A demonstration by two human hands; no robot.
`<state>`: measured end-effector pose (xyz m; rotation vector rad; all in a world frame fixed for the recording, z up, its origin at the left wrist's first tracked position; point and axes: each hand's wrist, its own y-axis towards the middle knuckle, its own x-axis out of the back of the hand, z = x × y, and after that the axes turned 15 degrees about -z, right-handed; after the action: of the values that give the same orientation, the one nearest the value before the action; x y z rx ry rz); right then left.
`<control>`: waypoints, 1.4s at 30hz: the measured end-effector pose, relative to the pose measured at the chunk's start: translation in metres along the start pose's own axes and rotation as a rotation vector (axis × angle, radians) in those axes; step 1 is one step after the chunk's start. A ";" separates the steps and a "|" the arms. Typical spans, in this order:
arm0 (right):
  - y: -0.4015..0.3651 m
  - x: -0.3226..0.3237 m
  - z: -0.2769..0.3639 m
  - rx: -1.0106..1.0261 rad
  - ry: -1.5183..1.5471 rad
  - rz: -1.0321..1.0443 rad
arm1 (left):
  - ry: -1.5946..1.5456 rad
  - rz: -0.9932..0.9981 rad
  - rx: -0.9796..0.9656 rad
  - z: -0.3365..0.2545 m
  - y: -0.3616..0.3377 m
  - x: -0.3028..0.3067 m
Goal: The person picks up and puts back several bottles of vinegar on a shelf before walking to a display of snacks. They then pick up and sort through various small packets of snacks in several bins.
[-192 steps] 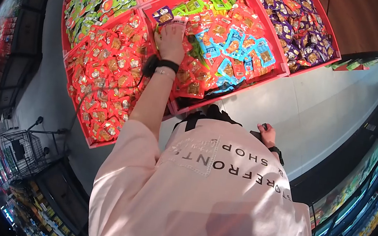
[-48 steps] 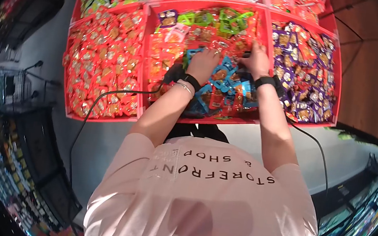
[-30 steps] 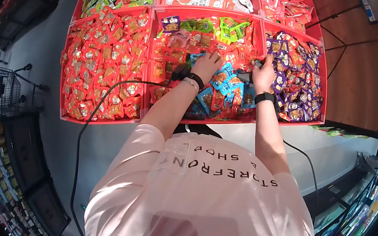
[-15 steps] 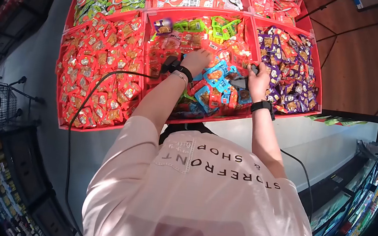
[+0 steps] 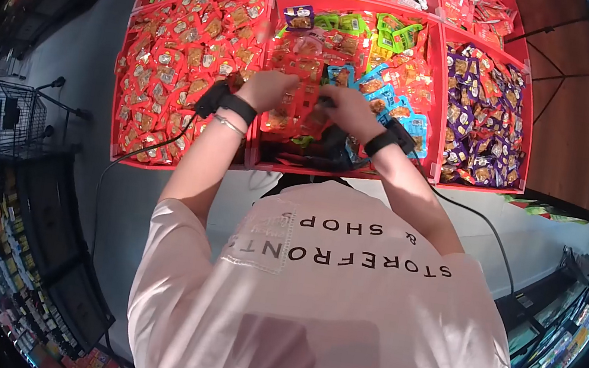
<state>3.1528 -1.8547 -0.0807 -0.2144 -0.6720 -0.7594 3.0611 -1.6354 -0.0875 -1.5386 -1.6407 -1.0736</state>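
Observation:
My left hand [image 5: 270, 90] is over the left part of the front middle compartment, its fingers curled down beside red snack packets [image 5: 305, 73]. Facing it, my right hand [image 5: 355, 114] is closed, with a small dark piece at its fingertips. What either hand grips is hidden. Blue snack packets [image 5: 410, 122] lie to the right of my right hand. Below the hands, the near part of the compartment is dark and shadowed. Green packets [image 5: 397, 34] and one purple packet [image 5: 299, 17] lie toward its back edge.
Red packets [image 5: 166, 76] fill the left compartment, purple ones [image 5: 478, 134] the right. A red divider [image 5: 441, 107] stands right of my hands. Black cables [image 5: 477, 225] run from both wrists. A wire cart [image 5: 14, 118] and stocked shelves flank the floor.
Both hands have moved closer together; my right hand has come left, away from the right divider. Blue packets now lie farther right, and the near part of the compartment shows more dark space.

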 end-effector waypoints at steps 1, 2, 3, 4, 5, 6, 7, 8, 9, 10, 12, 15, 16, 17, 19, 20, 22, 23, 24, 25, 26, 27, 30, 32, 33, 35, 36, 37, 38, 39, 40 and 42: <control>0.005 -0.018 -0.004 0.051 -0.025 0.041 | 0.093 0.054 0.036 0.001 -0.003 -0.010; 0.010 -0.033 -0.010 0.101 -0.052 0.079 | 0.184 0.106 0.070 -0.009 -0.004 -0.010; 0.011 -0.043 -0.008 0.105 -0.058 0.081 | 0.182 0.100 0.071 -0.013 -0.007 -0.014; 0.011 -0.051 -0.007 0.072 -0.083 0.042 | 0.348 -0.064 0.024 -0.015 -0.010 -0.022; 0.012 -0.055 -0.006 0.040 -0.110 0.001 | 0.512 -0.232 -0.023 -0.021 -0.012 -0.028; 0.012 -0.057 -0.007 0.040 -0.119 0.002 | 0.530 -0.301 -0.021 -0.040 -0.017 -0.025; 0.008 -0.059 -0.008 0.059 -0.105 -0.007 | 0.419 -0.259 0.029 -0.049 -0.024 -0.029; 0.005 -0.062 -0.010 0.079 -0.091 -0.018 | 0.308 -0.217 0.076 -0.056 -0.030 -0.034; 0.003 -0.068 -0.012 0.099 -0.124 -0.060 | 0.386 -0.174 0.101 -0.058 -0.041 -0.049; 0.000 -0.069 -0.015 0.097 -0.132 -0.065 | 0.465 -0.130 0.124 -0.059 -0.051 -0.062; -0.004 -0.061 -0.010 0.076 -0.068 -0.100 | 0.679 0.012 0.069 -0.069 -0.058 -0.067; 0.003 -0.018 -0.018 0.059 -0.110 -0.263 | 0.632 -0.026 0.283 -0.057 -0.065 -0.095; 0.008 0.001 -0.025 -0.001 -0.142 -0.388 | 0.628 -0.026 0.282 -0.057 -0.063 -0.098; 0.013 0.019 -0.045 -0.045 -0.210 -0.479 | 0.628 -0.008 0.292 -0.061 -0.059 -0.094; 0.020 0.056 -0.074 -0.225 -0.325 -0.578 | 0.628 0.012 0.301 -0.071 -0.047 -0.078; 0.022 0.071 -0.080 -0.360 -0.372 -0.585 | 0.523 0.019 0.302 -0.077 -0.035 -0.068; 0.022 0.082 -0.102 -0.372 -0.456 -0.590 | 0.421 0.027 0.301 -0.084 -0.026 -0.066; 0.026 0.084 -0.107 -0.444 -0.502 -0.504 | 0.292 -0.094 0.174 -0.085 -0.025 -0.070; 0.026 0.085 -0.111 -0.443 -0.498 -0.505 | 0.160 -0.212 0.049 -0.086 -0.024 -0.074; 0.027 0.085 -0.115 -0.487 -0.516 -0.474 | 0.172 -0.178 -0.019 -0.086 -0.024 -0.077; 0.028 0.086 -0.113 -0.530 -0.533 -0.441 | 0.176 -0.175 -0.015 -0.085 -0.026 -0.081; 0.028 0.088 -0.107 -0.556 -0.539 -0.414 | 0.232 -0.128 0.037 -0.084 -0.028 -0.086; 0.026 0.094 -0.129 -0.511 -0.438 -0.467 | 0.250 -0.052 0.101 -0.081 -0.034 -0.082; 0.022 0.096 -0.132 -0.471 -0.313 -0.591 | -0.020 -0.071 0.213 -0.078 -0.038 -0.076; 0.024 0.101 -0.119 -0.436 -0.312 -0.615 | -0.096 -0.102 0.279 -0.081 -0.040 -0.066; 0.024 0.110 -0.078 -0.353 -0.236 -0.632 | -0.252 -0.217 0.358 -0.077 -0.046 -0.054; 0.025 0.101 -0.078 -0.278 -0.098 -0.626 | -0.407 -0.333 0.434 -0.078 -0.047 -0.049; 0.023 0.099 -0.041 -0.220 -0.147 -0.501 | -0.469 -0.445 0.510 -0.083 -0.047 -0.042; 0.018 0.090 -0.024 -0.166 0.059 -0.366 | -0.521 -0.558 0.583 -0.081 -0.046 -0.045; 0.018 0.066 -0.024 -0.145 0.213 -0.246 | -0.610 -0.622 0.675 -0.085 -0.044 -0.040; 0.016 0.046 -0.018 -0.053 0.169 -0.089 | -0.699 -0.685 0.767 -0.089 -0.043 -0.035; 0.007 0.010 0.008 0.081 0.081 -0.030 | -0.513 -0.660 0.626 -0.089 -0.042 -0.036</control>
<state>3.1589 -1.8518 -0.0676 -0.0993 -0.6285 -0.7645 3.0168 -1.7299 -0.0840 -0.8949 -2.6300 -0.3535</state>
